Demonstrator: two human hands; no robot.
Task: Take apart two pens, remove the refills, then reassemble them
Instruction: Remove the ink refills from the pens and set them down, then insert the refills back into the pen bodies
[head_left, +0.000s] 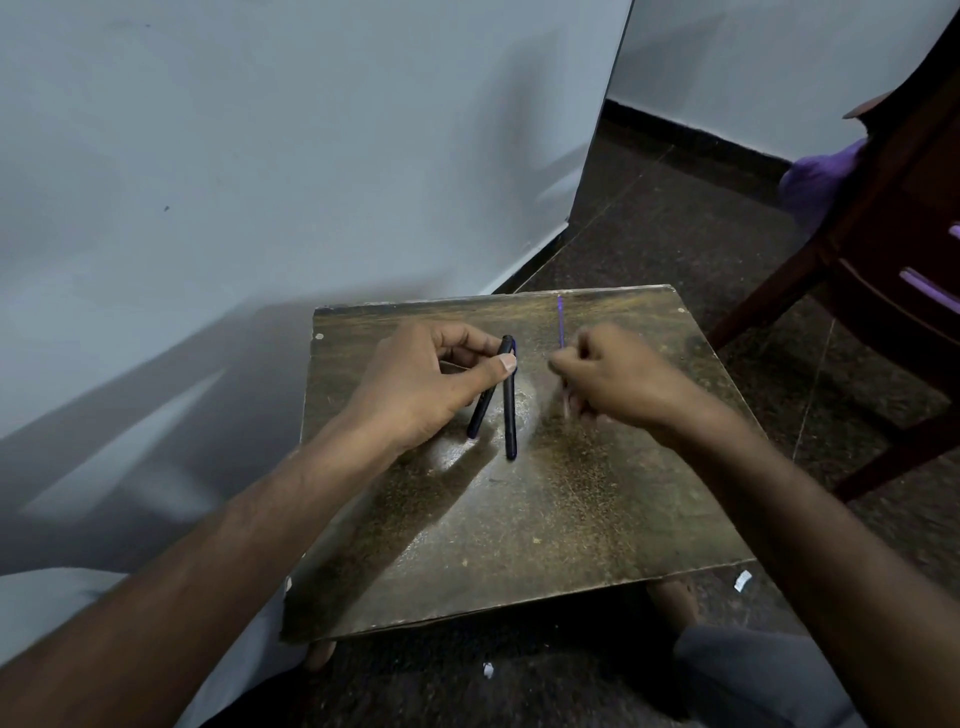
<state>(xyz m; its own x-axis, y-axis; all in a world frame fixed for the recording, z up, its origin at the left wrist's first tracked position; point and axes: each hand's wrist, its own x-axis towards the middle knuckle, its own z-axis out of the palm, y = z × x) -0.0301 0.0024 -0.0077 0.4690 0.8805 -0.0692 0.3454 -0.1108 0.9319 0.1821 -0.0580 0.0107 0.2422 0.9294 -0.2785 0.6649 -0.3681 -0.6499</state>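
Two dark pen barrels sit near the middle of the table (519, 545), fanned apart at their near ends and meeting at their far ends. The longer barrel (510, 410) runs almost straight from 12 toward 6 o'clock, its near tip resting on the tabletop. The second barrel (480, 413) slants off toward 7 o'clock, and most of its upper length is hidden behind the thumb side of the left hand.

The left hand (421, 384) comes in from 7 o'clock and pinches the far ends of the barrels, thumb pressed against the longer one and fingers curled around behind, so it is closed on them rather than open.

Just to the 3 o'clock side, a thin purple refill (560, 322) stands out above the right hand, pointing toward 12 o'clock, apart from the barrels. The right hand (618, 379) arrives from 4 o'clock with its fingers curled into a loose fist. It is blurred, and a pale streak shows beneath its fingers; whether it actually grips the refill I cannot tell.

The table is a small, worn, brownish square with scuffed edges. Beyond it at 11 o'clock stands a pale wall (260, 156). At 2 o'clock is a dark wooden chair (883, 249) with purple cloth (821, 182) on it, over a dark speckled floor (675, 223).
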